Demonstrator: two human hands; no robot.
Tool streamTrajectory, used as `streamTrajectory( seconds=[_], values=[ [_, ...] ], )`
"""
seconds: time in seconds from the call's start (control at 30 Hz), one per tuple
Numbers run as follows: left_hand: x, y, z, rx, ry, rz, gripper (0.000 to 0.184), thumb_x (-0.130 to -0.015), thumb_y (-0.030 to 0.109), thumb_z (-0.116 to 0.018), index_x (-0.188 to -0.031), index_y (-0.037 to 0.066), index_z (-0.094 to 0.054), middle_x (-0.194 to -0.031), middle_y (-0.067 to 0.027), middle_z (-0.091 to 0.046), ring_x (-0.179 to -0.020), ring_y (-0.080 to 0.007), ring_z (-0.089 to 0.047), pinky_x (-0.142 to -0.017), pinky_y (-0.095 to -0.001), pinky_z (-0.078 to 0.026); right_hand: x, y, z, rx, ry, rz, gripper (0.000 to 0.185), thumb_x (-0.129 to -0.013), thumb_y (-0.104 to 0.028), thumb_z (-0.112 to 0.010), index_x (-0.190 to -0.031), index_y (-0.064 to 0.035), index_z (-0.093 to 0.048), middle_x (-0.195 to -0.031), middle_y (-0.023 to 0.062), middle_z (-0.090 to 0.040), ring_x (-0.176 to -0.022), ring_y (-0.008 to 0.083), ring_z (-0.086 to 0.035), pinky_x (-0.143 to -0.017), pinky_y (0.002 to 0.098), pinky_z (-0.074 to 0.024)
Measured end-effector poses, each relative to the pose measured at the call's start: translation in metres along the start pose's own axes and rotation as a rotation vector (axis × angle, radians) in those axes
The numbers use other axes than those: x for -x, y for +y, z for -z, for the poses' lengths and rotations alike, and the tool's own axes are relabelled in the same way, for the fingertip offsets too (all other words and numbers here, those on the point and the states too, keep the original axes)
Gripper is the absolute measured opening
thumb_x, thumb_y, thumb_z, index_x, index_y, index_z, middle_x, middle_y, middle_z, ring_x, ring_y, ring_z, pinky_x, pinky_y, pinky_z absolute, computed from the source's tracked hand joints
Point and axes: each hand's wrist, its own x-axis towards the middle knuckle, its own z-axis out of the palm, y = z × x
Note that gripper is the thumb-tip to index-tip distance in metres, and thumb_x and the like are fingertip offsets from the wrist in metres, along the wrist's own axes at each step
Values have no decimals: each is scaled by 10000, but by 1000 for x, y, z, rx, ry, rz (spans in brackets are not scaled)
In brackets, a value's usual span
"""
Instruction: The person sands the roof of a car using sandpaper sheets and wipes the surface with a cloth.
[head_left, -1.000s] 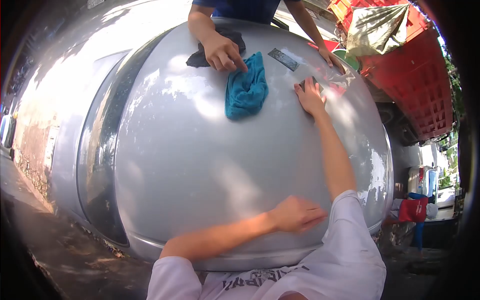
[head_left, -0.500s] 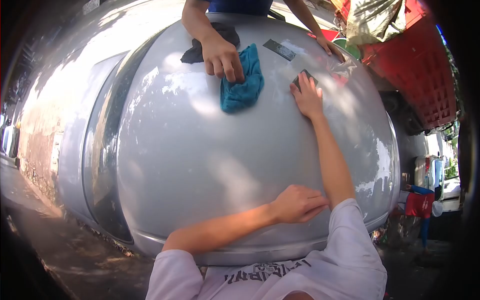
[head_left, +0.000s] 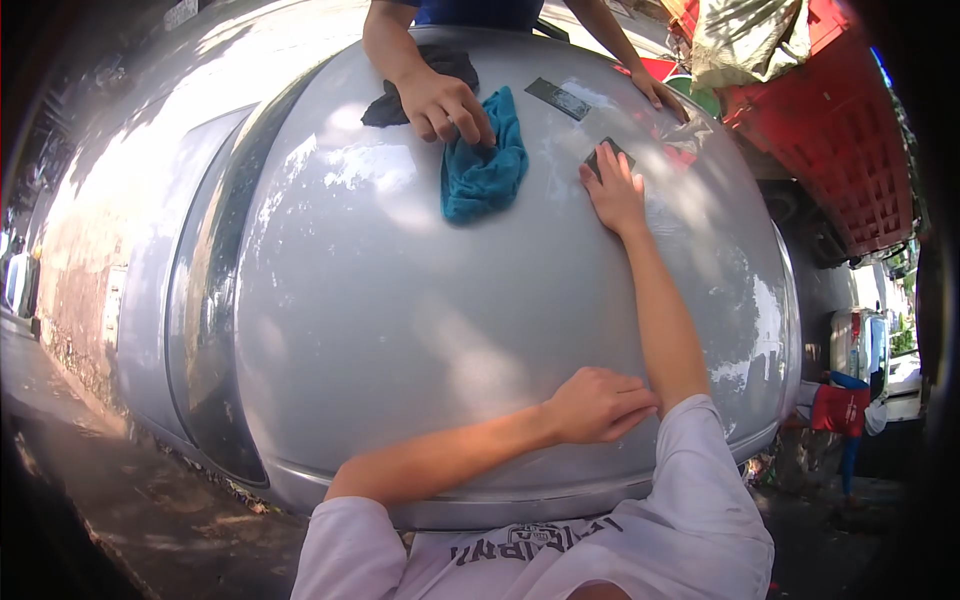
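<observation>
Pad (head_left: pixel 618 151) slants down rightward, long axis hidden under right hand (head_left: pixel 617 203).

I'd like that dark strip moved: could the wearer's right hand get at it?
Probably: the right hand is near the dark strip, open silver panel between, though fingers cover a dark pad.

Dark pad (head_left: pixel 616 151) (partly hidden) flat on silver car panel (head_left: pixel 400 290).

no text can be read with certainty: the dark block lettering (head_left: pixel 540 540) around a small crest on the white shirt (head_left: pixel 680 500) is too distorted, and the pale mark (head_left: pixel 851 411) on the distant person's red top (head_left: pixel 833 410) is too small to make out.
</observation>
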Motion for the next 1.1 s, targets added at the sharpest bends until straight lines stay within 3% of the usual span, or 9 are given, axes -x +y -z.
streamTrajectory(
  seconds=[1.1],
  values=[
    [-2, 1, 0, 19, 17, -5, 78, -859, 136, -684, -932, 111, -669, -704, -31, -572, -586, -229, -594, -513, -378, -455, -1, 2, -2, -22, 20, -4, 778, -973, -667, -321, -1533, -128, -311, -1616, 45, -274, -1492, 286, -228, -1148, 623, -170]
  ],
)
